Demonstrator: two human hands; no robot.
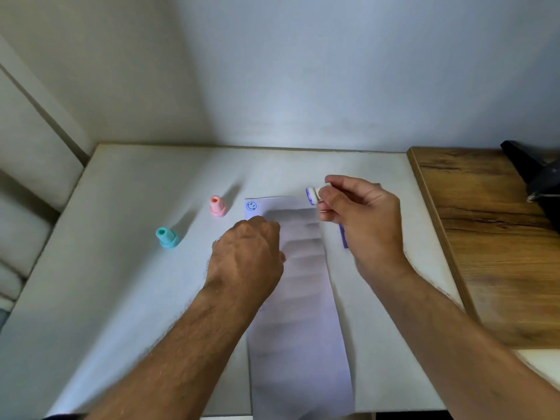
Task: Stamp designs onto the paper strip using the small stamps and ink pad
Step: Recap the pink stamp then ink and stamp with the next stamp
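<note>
A long white paper strip [300, 313] lies lengthwise on the white table [121, 283], with one blue smiley print [251, 206] at its far left corner. My right hand [360, 216] holds a small white stamp [312, 196] above the strip's far right corner, its purple inked face turned left. My left hand [248, 253] rests knuckles-up on the strip's left edge, fingers curled. A purple-edged object [344, 237], perhaps the ink pad, shows partly under my right hand. A pink stamp [217, 206] and a teal stamp [166, 237] stand upright to the left.
A wooden board [491, 237] adjoins the table on the right, with a dark object [533, 171] at its far end. A pale wall rises behind the table. A cushioned seat [24, 231] sits at the left.
</note>
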